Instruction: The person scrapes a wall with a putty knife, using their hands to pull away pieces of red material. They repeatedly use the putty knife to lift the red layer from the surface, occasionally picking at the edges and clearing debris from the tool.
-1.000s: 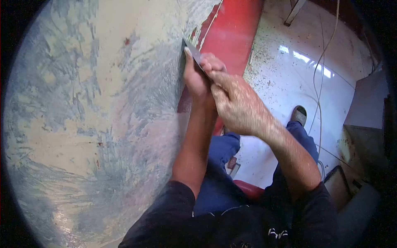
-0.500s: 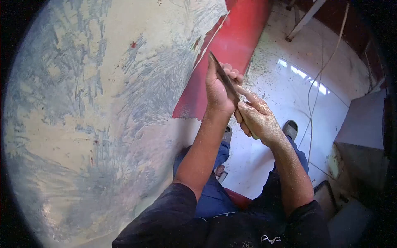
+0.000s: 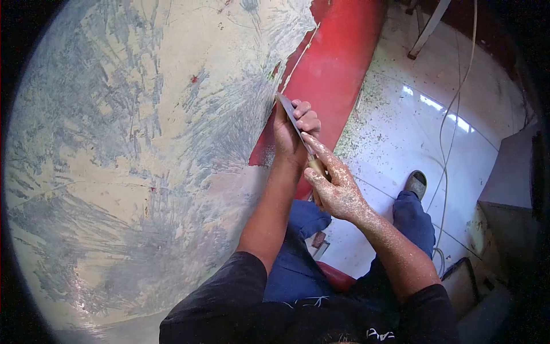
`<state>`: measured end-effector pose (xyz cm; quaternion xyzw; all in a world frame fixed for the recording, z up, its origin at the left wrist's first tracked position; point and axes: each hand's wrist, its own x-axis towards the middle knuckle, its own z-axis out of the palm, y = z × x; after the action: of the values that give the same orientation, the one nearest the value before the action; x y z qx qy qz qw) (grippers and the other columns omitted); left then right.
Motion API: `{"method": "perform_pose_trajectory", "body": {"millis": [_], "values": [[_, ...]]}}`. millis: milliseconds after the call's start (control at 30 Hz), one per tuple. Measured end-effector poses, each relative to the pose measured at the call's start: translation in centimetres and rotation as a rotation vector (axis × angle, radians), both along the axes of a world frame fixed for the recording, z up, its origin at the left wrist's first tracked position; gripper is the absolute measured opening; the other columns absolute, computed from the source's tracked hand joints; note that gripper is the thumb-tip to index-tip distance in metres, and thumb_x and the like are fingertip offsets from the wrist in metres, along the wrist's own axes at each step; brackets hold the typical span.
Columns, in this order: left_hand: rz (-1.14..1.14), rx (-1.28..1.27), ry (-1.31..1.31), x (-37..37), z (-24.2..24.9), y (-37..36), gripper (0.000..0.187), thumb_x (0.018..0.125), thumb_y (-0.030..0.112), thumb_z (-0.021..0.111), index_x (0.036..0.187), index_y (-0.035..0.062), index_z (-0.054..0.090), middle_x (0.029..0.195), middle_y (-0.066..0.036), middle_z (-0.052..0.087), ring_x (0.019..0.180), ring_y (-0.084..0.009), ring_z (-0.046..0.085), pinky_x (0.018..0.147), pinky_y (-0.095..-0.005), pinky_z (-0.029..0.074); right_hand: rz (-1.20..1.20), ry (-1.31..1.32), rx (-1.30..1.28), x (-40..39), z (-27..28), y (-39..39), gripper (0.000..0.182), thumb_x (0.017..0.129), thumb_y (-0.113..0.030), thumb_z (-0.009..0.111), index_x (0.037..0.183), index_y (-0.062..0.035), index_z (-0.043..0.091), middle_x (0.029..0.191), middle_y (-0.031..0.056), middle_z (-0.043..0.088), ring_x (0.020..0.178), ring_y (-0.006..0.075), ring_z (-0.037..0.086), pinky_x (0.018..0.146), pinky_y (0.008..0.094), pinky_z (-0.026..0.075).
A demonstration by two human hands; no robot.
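Both hands [image 3: 312, 157] press a scraper [image 3: 293, 121] against the scraped panel [image 3: 143, 143]

A large curved panel [image 3: 126, 172], scraped to cream and grey-blue, fills the left of the frame; a strip of red paint [image 3: 329, 69] remains along its edge at upper centre; the left hand [image 3: 292, 135] presses a flat scraper blade [image 3: 292, 117] against that boundary, fingers curled over it; the right hand [image 3: 338, 189], dusted with flecks, closes round the handle just below; a white floor [image 3: 401, 132] speckled with debris lies to the right, a thin cable [image 3: 447, 137] trailing across it.
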<state>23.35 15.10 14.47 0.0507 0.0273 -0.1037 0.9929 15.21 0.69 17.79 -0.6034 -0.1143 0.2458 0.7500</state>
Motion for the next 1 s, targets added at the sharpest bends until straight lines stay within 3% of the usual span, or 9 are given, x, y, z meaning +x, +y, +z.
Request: {"method": "perform_pose_trajectory", "body": {"millis": [200,367,400,533,600,733,833,900,1000], "values": [[0.013,-0.040,0.123,-0.4,1.1,-0.6,0.036,0.091,0.042,0.058,0.093,0.0066,0.052,0.070,-0.001,0.049,0.060,-0.0116,0.050,0.058,-0.0249,0.048,-0.148,-0.133,-0.007,1.5,-0.2,1.0,0.042,0.093,-0.011,0.047,0.134,-0.0045,0.048,0.122,0.0215,0.058,0.115,0.0229,0.055,0.098,0.0348,0.041],[-0.105,-0.113,-0.056,-0.8,1.1,0.2,0.036,0.093,0.042,0.054,0.090,0.0064,0.053,0.073,-0.001,0.053,0.065,-0.0128,0.054,0.061,-0.0265,0.050,-0.181,-0.124,-0.031,1.0,0.8,1.9,0.038,0.093,-0.011,0.046,0.129,-0.0014,0.052,0.115,0.0231,0.061,0.109,0.0217,0.058,0.094,0.0342,0.043],[-0.169,-0.228,-0.037,-0.8,0.8,0.4,0.037,0.094,0.043,0.052,0.088,0.0061,0.054,0.069,-0.001,0.053,0.060,-0.0121,0.053,0.059,-0.0264,0.048,-0.191,-0.102,-0.032,0.8,0.8,2.0,0.037,0.093,-0.011,0.046,0.128,-0.0007,0.053,0.111,0.0229,0.062,0.103,0.0207,0.060,0.090,0.0336,0.045],[-0.142,-0.207,0.069,0.1,1.5,0.7,0.040,0.094,0.045,0.051,0.084,0.0071,0.053,0.061,0.002,0.049,0.046,-0.0088,0.046,0.051,-0.0263,0.045,-0.118,-0.088,-0.166,2.1,3.4,1.5,0.035,0.093,-0.010,0.045,0.125,0.0019,0.055,0.092,0.0193,0.065,0.081,0.0158,0.061,0.074,0.0313,0.048],[-0.097,-0.142,0.076,0.3,1.9,0.2,0.039,0.094,0.046,0.051,0.082,0.0083,0.052,0.060,0.003,0.048,0.046,-0.0080,0.046,0.049,-0.0261,0.044,-0.111,-0.018,-0.169,2.2,3.1,1.3,0.035,0.093,-0.009,0.044,0.124,0.0021,0.056,0.088,0.0166,0.065,0.075,0.0137,0.059,0.070,0.0310,0.048],[-0.060,-0.056,0.061,0.4,2.7,0.1,0.039,0.094,0.047,0.050,0.079,0.0107,0.049,0.056,0.005,0.045,0.044,-0.0070,0.044,0.046,-0.0249,0.043,-0.149,-0.183,-0.172,2.5,4.3,1.1,0.034,0.093,-0.010,0.044,0.122,0.0011,0.057,0.077,0.0082,0.059,0.068,0.0085,0.051,0.063,0.0278,0.045],[-0.014,0.006,0.163,0.5,2.9,0.0,0.042,0.094,0.049,0.049,0.074,0.0127,0.048,0.054,0.005,0.042,0.042,-0.0082,0.040,0.044,-0.0245,0.040,-0.132,-0.110,-0.163,2.5,4.0,1.2,0.036,0.094,-0.013,0.043,0.126,-0.0024,0.055,0.072,0.0041,0.055,0.063,0.0076,0.049,0.057,0.0255,0.043],[0.031,0.098,0.197,0.5,3.5,-0.8,0.042,0.094,0.049,0.048,0.071,0.0137,0.048,0.053,0.005,0.042,0.041,-0.0088,0.039,0.043,-0.0248,0.038,-0.113,-0.022,-0.171,2.4,4.5,0.9,0.039,0.096,-0.018,0.041,0.132,-0.0071,0.052,0.061,-0.0007,0.045,0.046,0.0053,0.042,0.040,0.0230,0.038],[-0.056,0.086,0.104,1.0,3.0,0.2,0.044,0.094,0.049,0.047,0.065,0.0158,0.046,0.049,0.005,0.040,0.041,-0.0099,0.039,0.044,-0.0250,0.036,-0.171,-0.251,-0.190,2.9,3.5,1.5,0.039,0.095,-0.018,0.040,0.130,-0.0086,0.054,0.062,-0.0008,0.046,0.043,0.0056,0.041,0.037,0.0232,0.036]]}}
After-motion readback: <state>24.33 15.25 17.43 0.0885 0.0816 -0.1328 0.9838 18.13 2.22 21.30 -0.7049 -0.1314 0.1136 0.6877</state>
